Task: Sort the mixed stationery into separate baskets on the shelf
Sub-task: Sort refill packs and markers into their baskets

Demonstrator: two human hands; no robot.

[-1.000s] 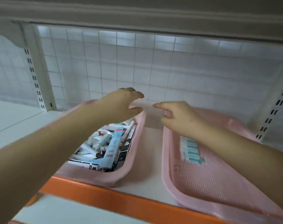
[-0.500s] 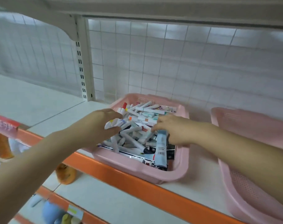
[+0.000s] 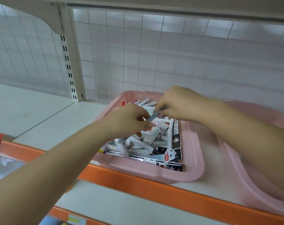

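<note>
Pink baskets: two. First basket [image 3: 194, 151] holds heaped mixed stationery [image 3: 146, 143]; second basket [image 3: 251, 184], at its 3 o'clock, contents hidden. Left hand [image 3: 128, 120] and right hand [image 3: 181, 104] pinch one grey pen [image 3: 152, 116] above the heap.

Left hand [image 3: 130, 121] and right hand [image 3: 181, 103] are bare.

My left grip [image 3: 128, 120] and right grip [image 3: 180, 104] each pinch an end of a grey pen [image 3: 152, 116] above the pink basket [image 3: 194, 153] heaped with markers [image 3: 138, 143]. A second pink basket [image 3: 235, 176] sits beside it on the shelf [image 3: 40, 114].
</note>
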